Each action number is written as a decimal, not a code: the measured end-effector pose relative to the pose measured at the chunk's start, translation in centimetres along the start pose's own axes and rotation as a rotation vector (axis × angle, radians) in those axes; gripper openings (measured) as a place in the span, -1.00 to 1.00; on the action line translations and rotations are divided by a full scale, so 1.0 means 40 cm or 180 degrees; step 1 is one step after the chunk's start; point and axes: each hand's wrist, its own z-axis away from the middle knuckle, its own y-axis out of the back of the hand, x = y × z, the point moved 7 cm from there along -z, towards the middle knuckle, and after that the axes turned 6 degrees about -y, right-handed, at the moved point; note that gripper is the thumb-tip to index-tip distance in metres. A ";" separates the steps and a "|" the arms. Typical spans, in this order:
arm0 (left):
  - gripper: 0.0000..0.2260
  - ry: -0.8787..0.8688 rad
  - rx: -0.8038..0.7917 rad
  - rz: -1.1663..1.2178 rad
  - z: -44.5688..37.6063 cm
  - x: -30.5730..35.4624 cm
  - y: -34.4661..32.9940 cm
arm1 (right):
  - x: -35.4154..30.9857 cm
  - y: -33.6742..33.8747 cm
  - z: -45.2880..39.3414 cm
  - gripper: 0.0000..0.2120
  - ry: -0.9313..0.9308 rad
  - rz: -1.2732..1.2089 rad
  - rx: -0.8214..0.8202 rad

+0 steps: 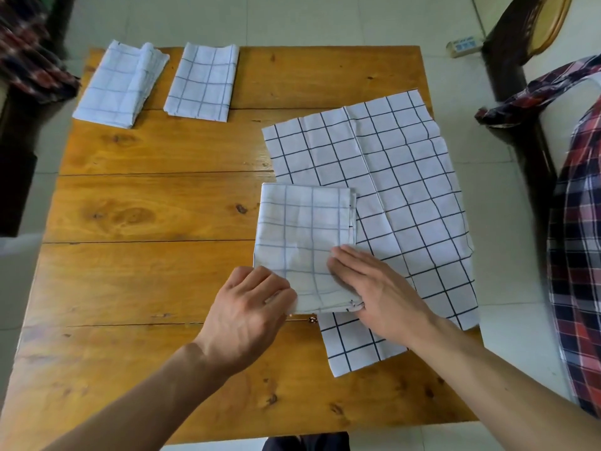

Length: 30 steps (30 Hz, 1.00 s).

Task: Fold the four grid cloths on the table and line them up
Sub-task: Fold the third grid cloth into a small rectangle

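Two folded grid cloths lie side by side at the table's far left: one (120, 84) with a raised fold, one (201, 83) flat. A third folded cloth (302, 232) lies in the middle, partly on top of a large unfolded grid cloth (406, 177) spread at the right. My left hand (250, 307) grips the folded cloth's near left corner with curled fingers. Over its near right part, my right hand (374, 288) lies flat, fingers straight, thumb at the near edge.
The wooden table (146, 206) shows bare boards at the left and front. Plaid fabric (575, 255) hangs over furniture at the right, more plaid fabric (29, 50) at the far left. A dark wooden chair (520, 43) and a power strip (463, 47) are on the floor beyond.
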 end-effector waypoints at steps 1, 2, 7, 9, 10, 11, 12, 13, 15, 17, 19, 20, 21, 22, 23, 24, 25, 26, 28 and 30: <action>-0.92 -0.0020 -0.0042 0.0020 0.012 -0.006 -0.005 | 0.000 -0.004 0.000 -0.16 0.0006 -0.0004 -0.0013; -0.92 -0.0012 -0.0088 0.0025 0.024 -0.015 -0.010 | 0.000 -0.004 -0.001 -0.19 0.0015 -0.0023 -0.0018; -0.58 0.0262 -0.0559 0.0043 0.058 -0.110 -0.038 | 0.010 0.001 -0.004 -0.20 0.0028 -0.0104 0.0101; -0.45 0.0327 -0.0855 0.0036 0.054 -0.144 -0.053 | 0.013 0.000 -0.006 -0.27 0.0057 -0.0100 0.0218; -0.41 0.0345 -0.0952 0.0041 0.051 -0.157 -0.058 | 0.015 0.000 -0.006 -0.31 0.0070 -0.0085 0.0268; -0.41 0.0338 -0.0992 0.0058 0.048 -0.164 -0.061 | 0.016 -0.003 -0.006 -0.33 0.0072 -0.0066 0.0305; -0.44 0.0303 -0.0961 0.0079 0.047 -0.166 -0.063 | 0.016 -0.004 -0.007 -0.33 0.0065 -0.0044 0.0331; -0.52 0.0255 -0.0863 0.0106 0.048 -0.165 -0.062 | 0.017 -0.006 -0.006 -0.33 0.0055 -0.0031 0.0353; -0.71 0.0151 -0.0519 0.0099 0.052 -0.158 -0.047 | 0.015 -0.009 -0.008 -0.33 0.0017 -0.0045 0.0417; -0.85 0.0122 -0.0193 0.0045 0.056 -0.149 -0.027 | 0.014 -0.007 -0.010 -0.32 -0.0030 -0.0068 0.0494; -0.95 0.0143 0.0042 0.0015 0.056 -0.141 -0.006 | 0.014 -0.007 -0.011 -0.25 -0.0061 -0.0110 0.0508; -0.97 0.0136 0.0107 0.0010 0.054 -0.133 0.003 | 0.016 -0.010 -0.010 -0.18 -0.0075 -0.0126 0.0469; -0.97 0.0116 0.0151 0.0009 0.050 -0.123 0.011 | 0.020 -0.014 -0.010 -0.11 -0.0077 -0.0116 0.0435; -0.97 0.0079 0.0184 0.0014 0.047 -0.111 0.017 | 0.023 -0.016 -0.009 -0.07 -0.0069 -0.0097 0.0416; -0.96 0.0027 0.0214 0.0022 0.044 -0.100 0.021 | 0.026 -0.017 -0.008 -0.08 -0.0046 -0.0088 0.0424; -0.94 -0.0036 0.0231 0.0040 0.042 -0.089 0.024 | 0.028 -0.017 -0.007 -0.14 -0.0003 -0.0093 0.0458; -0.93 -0.0098 0.0233 0.0074 0.041 -0.081 0.024 | 0.030 -0.017 -0.005 -0.21 0.0051 -0.0113 0.0492; -0.92 -0.0154 0.0225 0.0111 0.042 -0.079 0.022 | 0.031 -0.016 -0.003 -0.26 0.0086 -0.0129 0.0509; -0.88 -0.0197 0.0099 0.0146 0.050 -0.090 0.008 | 0.036 -0.018 -0.003 -0.19 0.0086 -0.0137 0.0448; -0.71 -0.0083 -0.0183 0.0131 0.057 -0.121 -0.019 | 0.041 -0.016 -0.004 -0.17 0.0062 -0.0145 0.0448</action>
